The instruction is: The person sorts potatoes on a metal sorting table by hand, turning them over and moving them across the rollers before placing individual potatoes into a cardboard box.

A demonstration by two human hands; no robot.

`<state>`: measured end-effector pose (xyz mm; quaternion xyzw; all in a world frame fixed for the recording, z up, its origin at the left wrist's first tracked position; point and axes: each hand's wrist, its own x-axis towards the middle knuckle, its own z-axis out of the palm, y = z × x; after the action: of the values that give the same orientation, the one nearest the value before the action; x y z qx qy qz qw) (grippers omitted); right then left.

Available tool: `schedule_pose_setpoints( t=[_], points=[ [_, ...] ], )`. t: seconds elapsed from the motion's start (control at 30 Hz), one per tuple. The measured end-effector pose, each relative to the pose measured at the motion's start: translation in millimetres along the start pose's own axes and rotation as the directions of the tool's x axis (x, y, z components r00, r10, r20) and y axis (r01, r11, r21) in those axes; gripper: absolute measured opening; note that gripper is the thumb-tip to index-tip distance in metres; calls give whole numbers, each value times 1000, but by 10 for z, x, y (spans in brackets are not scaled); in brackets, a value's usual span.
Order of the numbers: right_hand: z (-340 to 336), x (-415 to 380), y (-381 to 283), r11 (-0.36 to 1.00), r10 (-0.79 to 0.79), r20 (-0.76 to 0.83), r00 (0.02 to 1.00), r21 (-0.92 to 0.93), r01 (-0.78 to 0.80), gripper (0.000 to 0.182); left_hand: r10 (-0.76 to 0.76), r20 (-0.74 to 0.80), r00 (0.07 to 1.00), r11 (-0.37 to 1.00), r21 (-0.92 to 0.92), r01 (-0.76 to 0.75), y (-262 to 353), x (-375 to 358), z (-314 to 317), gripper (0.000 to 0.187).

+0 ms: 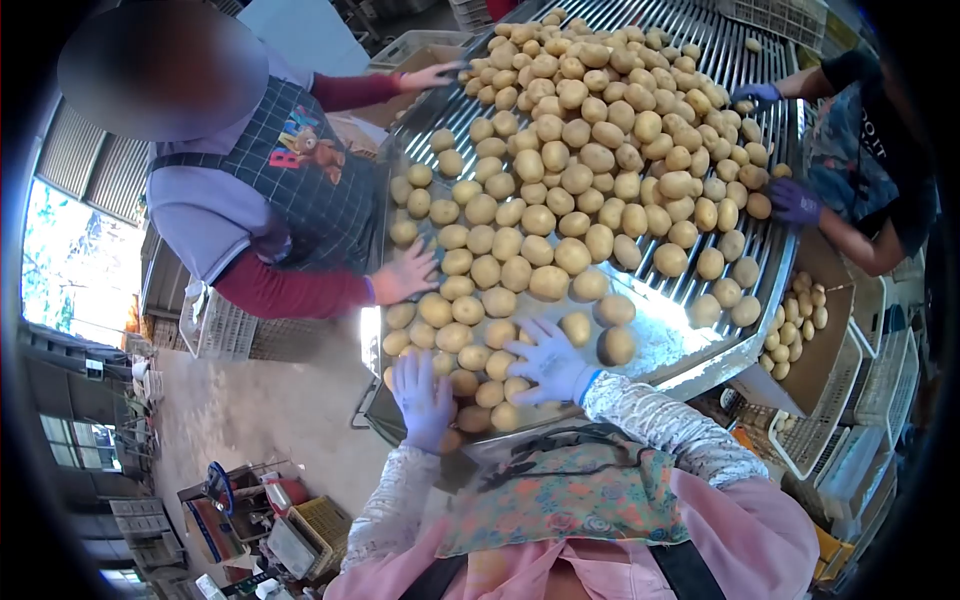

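My left hand (423, 402), in a pale lavender glove, rests at the near left corner of the metal sorting table, fingers stretched over the potatoes at its edge. Also gloved, my right hand (551, 364) lies with fingers spread, touching potatoes at the near edge. Between the two hands sit several potatoes (497, 364) in a loose layer. A single potato (617, 346) lies just right of my right hand on the bare metal sheet (665, 340). Farther back, a large heap of potatoes (600, 130) covers the metal rollers (770, 235).
A person in a checked apron (320, 190) stands at the left, both hands by the potatoes. Another person's purple-gloved hand (795, 203) touches a potato at the right. A cardboard box of potatoes (835, 345) and white plastic crates (815, 440) stand at the right.
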<state>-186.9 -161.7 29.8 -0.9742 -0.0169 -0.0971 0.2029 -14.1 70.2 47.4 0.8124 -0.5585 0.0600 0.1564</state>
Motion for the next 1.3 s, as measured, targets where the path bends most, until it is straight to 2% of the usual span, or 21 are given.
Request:
schedule_pose_setpoints(
  t=[0.07, 0.1, 0.17, 0.23, 0.3, 0.37, 0.43, 0.53, 0.63, 0.73, 0.83, 0.87, 0.9, 0.97, 1.03, 1.1, 1.17, 1.2, 1.23, 1.27, 1.3],
  points=[
    [-37, -115, 3, 1000, -29, 16, 999, 2, 29, 56, -118, -171, 978, 980, 139, 143, -56, -3, 518, 54],
    [-94, -232, 29, 997, -76, -28, 997, 31, 76, 53, -215, 238, 947, 972, -43, 232, 321, 182, 277, 60],
    [-406, -452, 203, 985, -141, -42, 989, 94, 144, 45, -65, 237, 969, 995, -53, 80, 472, 123, 147, 66],
    [-494, -686, 571, 877, 76, 221, 972, 449, -171, 42, 129, 356, 925, 990, -98, -101, 396, 168, -21, 76],
    [-1152, -458, 518, 751, 505, 277, 817, 327, -574, 33, 90, 250, 964, 990, -126, -60, 321, 236, 152, 77],
    [-1114, -134, 975, 954, 301, -239, 923, 80, -290, 19, -1, 178, 984, 1000, -30, 7, 317, 508, 396, 79],
    [-1057, 283, 1403, 960, 180, -357, 916, -141, -243, 28, -119, 30, 992, 978, 178, 112, 576, 788, 736, 79],
    [-844, 681, 1734, 833, 402, -186, 897, -333, -442, 34, -79, -169, 982, 992, 84, 94, 934, 815, 1058, 74],
    [-1212, 992, 1499, 760, 649, 358, 671, -342, -552, 50, 174, 126, 977, 955, -265, -136, 1159, 623, 649, 75],
    [-1091, 712, 1437, 790, 606, 429, 670, -227, -569, 68, 250, 160, 955, 938, -286, -197, 825, 181, 252, 67],
    [-924, 219, 1322, 808, 518, 340, 785, 107, -579, 82, 224, 256, 940, 968, -171, -184, 360, -56, -224, 63],
    [-665, -35, 1393, 715, 475, 142, 868, 512, -475, 80, 221, 264, 939, 968, -173, -180, 190, -154, -214, 63],
    [-471, -243, 1359, 533, 491, -74, 868, 813, -233, 78, 128, 243, 962, 976, -204, -78, 16, -267, -117, 63],
    [-699, -589, 888, 84, 647, -57, 761, 996, 3, 61, 42, 227, 973, 971, -240, 14, -56, -255, -60, 63],
    [-972, -998, 518, 48, 765, -30, 643, 999, -10, 47, -170, 5, 985, 983, -70, 170, -60, 102, -36, 66],
    [-1215, -1498, 371, 61, 937, 29, 349, 968, -245, 40, -316, 155, 936, 947, 109, 301, -13, 434, 394, 77],
    [-1195, -2385, 872, 439, 888, -368, 277, 857, -269, 31, -408, 108, 906, 913, 73, 402, 276, 763, 729, 82],
    [-1425, -2503, 833, 477, 878, -464, 115, 868, -138, 30, -495, 69, 866, 869, 31, 494, 370, 832, 807, 87],
    [-1524, -2961, 1105, 508, 847, -531, 18, 801, -317, 31, -488, 79, 869, 873, 28, 488, 418, 805, 778, 87],
    [-1681, -3021, 1108, 488, 663, -748, -18, 451, -748, 41, -401, 94, 911, 915, -3, 403, 476, 791, 703, 88],
    [-1767, -3045, 1062, 365, 604, -796, 50, 220, -905, 45, -310, 100, 945, 949, -34, 315, 522, 793, 624, 89]
  ],
)
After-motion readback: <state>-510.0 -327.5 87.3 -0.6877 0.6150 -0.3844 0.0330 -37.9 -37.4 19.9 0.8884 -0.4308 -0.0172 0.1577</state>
